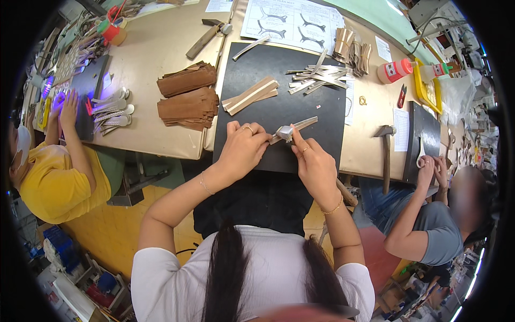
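Over the front part of a black work board (247, 61), my left hand (242, 147) pinches the near end of a narrow beige-and-brown strip (307, 124). My right hand (315, 165) grips a small silvery-white piece (285, 132) between thumb and fingers, held against that strip. I cannot make out exactly what the piece is. Just beyond my hands lies a short stack of brown strips with a pale band (252, 95). A loose pile of thin pale strips (317, 78) rests at the board's far right, and a single pale strip (250, 48) lies at its far left.
Two stacks of brown leather pieces (188, 104) lie left of the board, a hammer (208, 40) beyond them. A drawing sheet (289, 24) and strip bundles (351, 51) are at the back. Red bottle (395, 71) and another hammer (385, 145) stand right. Co-workers sit on both sides.
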A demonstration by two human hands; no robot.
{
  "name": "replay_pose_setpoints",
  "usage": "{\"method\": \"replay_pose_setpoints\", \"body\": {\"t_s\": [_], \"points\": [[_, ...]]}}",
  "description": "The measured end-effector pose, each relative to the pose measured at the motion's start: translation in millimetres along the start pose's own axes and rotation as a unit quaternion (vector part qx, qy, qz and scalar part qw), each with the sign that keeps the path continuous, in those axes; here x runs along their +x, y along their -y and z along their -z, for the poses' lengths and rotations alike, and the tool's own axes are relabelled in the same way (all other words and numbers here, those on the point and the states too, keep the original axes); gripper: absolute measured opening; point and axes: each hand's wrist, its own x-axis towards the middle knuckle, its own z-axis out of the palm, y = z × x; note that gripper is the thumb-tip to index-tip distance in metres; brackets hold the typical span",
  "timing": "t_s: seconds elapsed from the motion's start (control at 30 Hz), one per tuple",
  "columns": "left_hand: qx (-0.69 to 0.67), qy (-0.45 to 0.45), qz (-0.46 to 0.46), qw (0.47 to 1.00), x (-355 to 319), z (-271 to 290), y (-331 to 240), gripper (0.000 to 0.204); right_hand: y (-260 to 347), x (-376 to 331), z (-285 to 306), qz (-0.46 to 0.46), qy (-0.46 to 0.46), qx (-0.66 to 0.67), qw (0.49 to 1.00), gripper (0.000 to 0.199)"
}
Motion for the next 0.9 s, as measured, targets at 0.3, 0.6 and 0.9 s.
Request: {"method": "replay_pose_setpoints", "body": {"t_s": [0.3, 0.6, 0.9], "points": [[0.095, -0.012, -0.064, 0.993, -7, -3, -5, 0.022, 6, 0, -1, 0.014, -0.008, 0.011, 1.0, 0.05], [0.07, 0.013, -0.034, 0.997, -19, 8, -4, 0.03, 4, -1, -2, 0.007, 0.017, -0.018, 1.0, 0.049], [0.218, 0.016, -0.117, 0.969, -23, 5, -7, 0.034, 9, -1, -2, 0.042, -0.089, 0.06, 0.993, 0.051]]}}
